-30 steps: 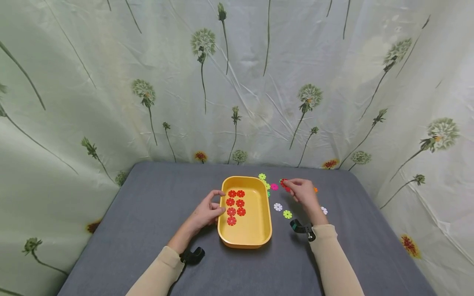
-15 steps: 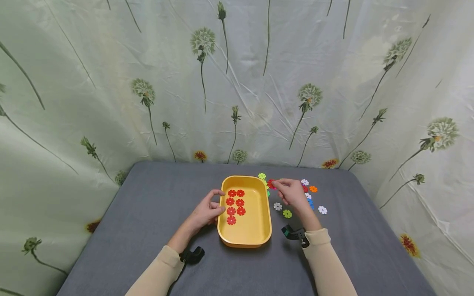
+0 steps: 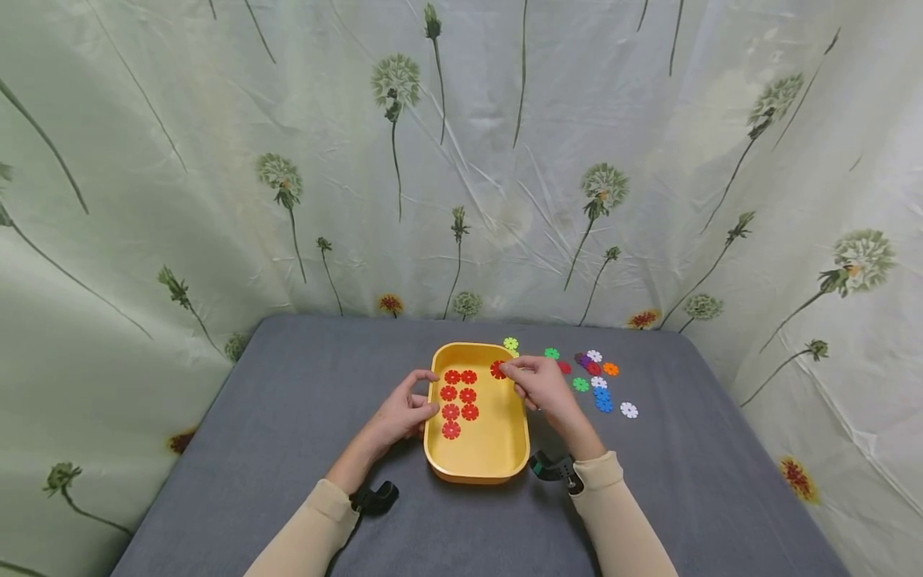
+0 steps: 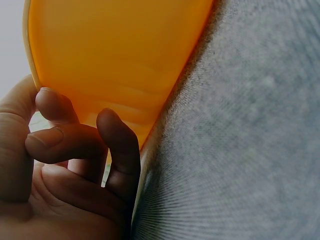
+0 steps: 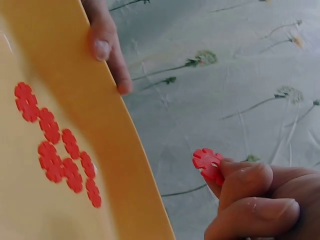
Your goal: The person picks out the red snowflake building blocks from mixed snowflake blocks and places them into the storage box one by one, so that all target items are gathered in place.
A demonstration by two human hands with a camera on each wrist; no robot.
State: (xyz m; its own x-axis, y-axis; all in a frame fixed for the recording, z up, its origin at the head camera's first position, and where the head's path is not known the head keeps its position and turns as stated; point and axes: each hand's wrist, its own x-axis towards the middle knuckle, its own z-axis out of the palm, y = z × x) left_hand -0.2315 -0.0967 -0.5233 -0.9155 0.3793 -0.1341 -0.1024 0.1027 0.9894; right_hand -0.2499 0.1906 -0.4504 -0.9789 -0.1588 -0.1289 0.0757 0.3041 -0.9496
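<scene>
A yellow plastic tray (image 3: 485, 457) stands on the grey cloth, with several red snowflake discs (image 3: 450, 412) lying in rows along its left half. My left hand (image 3: 399, 410) holds the tray's left side, thumb and index finger at the rim. In the left wrist view the other fingers (image 4: 119, 145) curl against the outer wall. Between thumb and index finger, my right hand (image 3: 546, 390) pinches one more red snowflake disc (image 3: 497, 369), held over the tray's far right part. The right wrist view shows this disc (image 5: 207, 164) tilted, its near edge hidden by the fingertips.
Loose snowflake discs lie right of the tray: blue (image 3: 602, 400), orange (image 3: 610, 369), white (image 3: 629, 410), green (image 3: 580, 385), red and purple. A yellow-green disc (image 3: 510, 343) is just beyond the tray's far right corner. A dandelion-print curtain (image 3: 505, 200) hangs behind the table.
My right hand has carried its red disc leftward from the loose discs to above the tray. Several discs it covered now show. The left hand and tray have stayed put.
</scene>
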